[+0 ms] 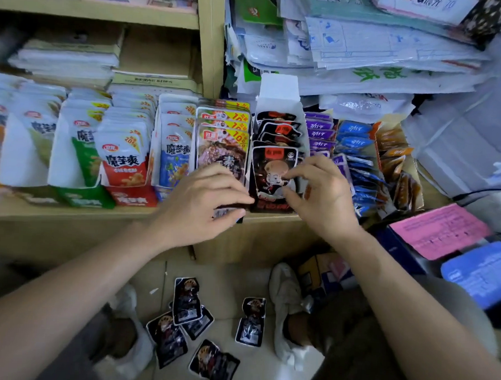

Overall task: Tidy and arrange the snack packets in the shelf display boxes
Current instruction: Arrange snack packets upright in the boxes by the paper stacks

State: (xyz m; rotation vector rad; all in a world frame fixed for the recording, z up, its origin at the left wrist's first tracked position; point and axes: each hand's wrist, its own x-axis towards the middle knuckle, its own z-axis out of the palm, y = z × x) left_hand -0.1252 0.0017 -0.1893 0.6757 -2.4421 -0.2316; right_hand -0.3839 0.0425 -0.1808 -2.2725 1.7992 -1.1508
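I'm pinching the glossy black foil snack packet (270, 173), probably light and slippery, by its sealed edge with my right hand (318, 192); my left hand (203, 199), fingers straight, is steadying it.

You are looking down at a pale wooden shelf (70, 213) whose board runs across the view, with an upright panel (211, 44) rising from it left of centre. To your left of that panel, a compartment holds flat stacks of paper (65, 58) — to your right, loose sheets and wrapped bundles (378, 51) pile high. Below the board lies a beige tiled floor (225, 277) with a dark grout line. The light is dim and even.
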